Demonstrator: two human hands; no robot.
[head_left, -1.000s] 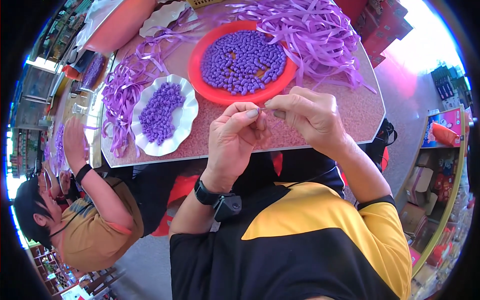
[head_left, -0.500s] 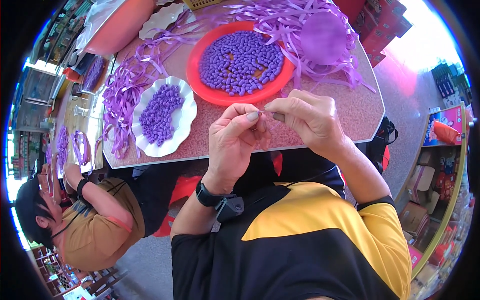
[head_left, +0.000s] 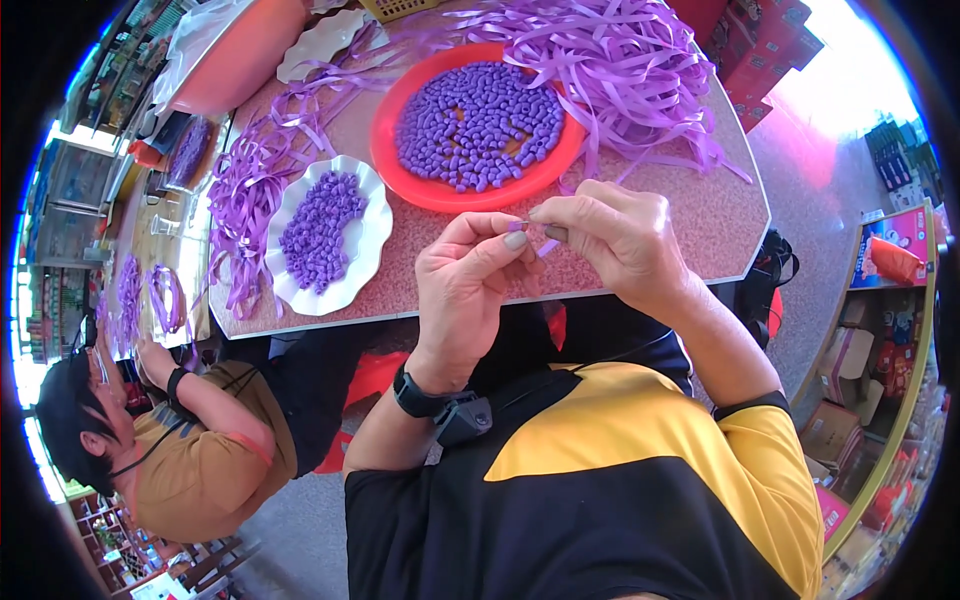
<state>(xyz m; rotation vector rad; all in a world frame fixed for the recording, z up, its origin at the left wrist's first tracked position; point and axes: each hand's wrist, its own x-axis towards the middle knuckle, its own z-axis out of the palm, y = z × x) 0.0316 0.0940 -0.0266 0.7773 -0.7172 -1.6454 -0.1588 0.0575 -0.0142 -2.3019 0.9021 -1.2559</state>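
My left hand point(head_left: 470, 270) is closed in a pinch, thumb against forefinger, on a short end of purple ribbon point(head_left: 517, 226). A further strip of purple shows below, between the two hands. Close beside it, my right hand point(head_left: 615, 235) pinches too, its fingertips almost meeting the left ones; a thin dark sliver shows there, too small to name. Beyond both hands lies a red plate point(head_left: 390, 160) with many purple beads point(head_left: 480, 120). To the left, a white scalloped dish point(head_left: 370, 240) holds more purple beads point(head_left: 322, 235).
Loose purple ribbons point(head_left: 640, 80) heap at the table's far right, and another tangle point(head_left: 245, 190) lies left of the white dish. A pink basin point(head_left: 240, 55) stands far left. At the left, another person point(head_left: 200, 450) handles ribbons at a neighbouring table. Shelves point(head_left: 880, 400) stand at right.
A purple ribbon end now shows at my left fingertips, where a thin glint was before. A blurred round purple patch over the far-right ribbons is gone. Both hands stay nearly in place.
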